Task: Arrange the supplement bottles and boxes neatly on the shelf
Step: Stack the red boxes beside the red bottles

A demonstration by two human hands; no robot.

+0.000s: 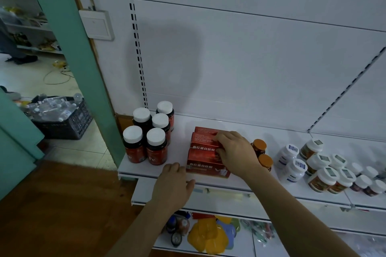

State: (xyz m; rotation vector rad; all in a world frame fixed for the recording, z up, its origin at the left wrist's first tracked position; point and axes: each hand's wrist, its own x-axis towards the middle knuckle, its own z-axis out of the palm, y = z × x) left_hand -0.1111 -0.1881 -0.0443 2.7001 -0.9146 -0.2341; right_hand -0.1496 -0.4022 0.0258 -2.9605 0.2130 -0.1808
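Red supplement boxes [203, 153] stand stacked in the middle of the white shelf [179, 131]. My right hand [235, 152] rests on their right side, fingers curled over the upper boxes. My left hand [174, 183] lies at the shelf's front edge, its fingertips touching the lower left corner of the front box. Several dark red bottles with white caps [148, 133] are grouped at the left end. Two small orange-capped bottles [262, 153] stand just right of my right hand. White bottles [291, 161] and white-lidded jars [324, 170] fill the right side.
A lower shelf [240, 238] holds yellow and blue items. A green door frame [69, 48] borders the shelf on the left, with a dark crate of plastic bottles [62, 117] on the floor beyond it. A slotted upright [136, 48] runs up the white back panel.
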